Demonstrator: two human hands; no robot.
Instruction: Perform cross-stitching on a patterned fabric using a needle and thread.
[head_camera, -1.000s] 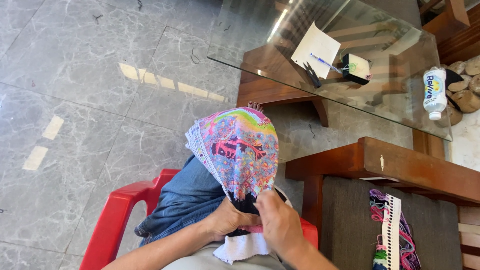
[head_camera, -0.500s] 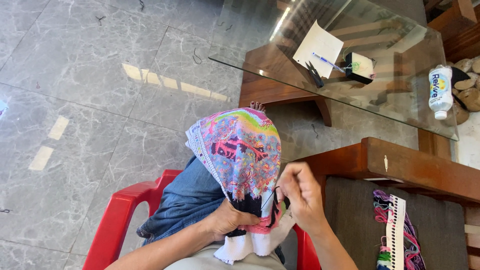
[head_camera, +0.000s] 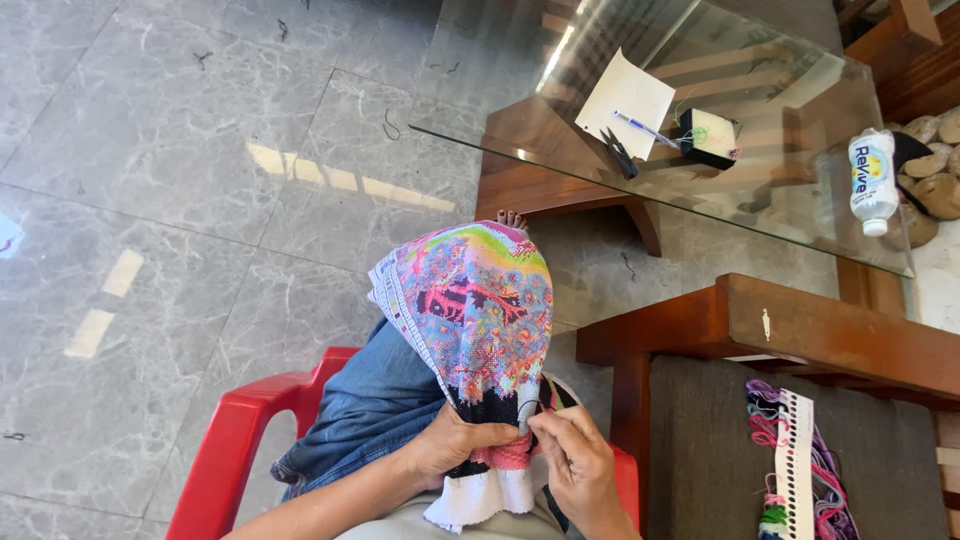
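Observation:
A colourful cross-stitch cloth (head_camera: 472, 310) with pink, green and black patterns drapes over my knee in blue jeans (head_camera: 375, 410). My left hand (head_camera: 455, 445) grips the cloth's lower part, near its white edge. My right hand (head_camera: 575, 465) is pinched at the cloth just right of the left hand, fingertips together as if on a needle too small to make out.
I sit on a red plastic chair (head_camera: 235, 445). A glass-topped table (head_camera: 560, 95) ahead holds a paper sheet (head_camera: 625, 100), a pen, scissors (head_camera: 620, 155), a small box (head_camera: 708, 135) and a lying bottle (head_camera: 872, 180). A wooden armchair (head_camera: 820, 335) at right carries a thread organiser card (head_camera: 795, 465).
My right hand rose away from the cloth to the right half a second ago and has come back down to the fabric beside my left hand.

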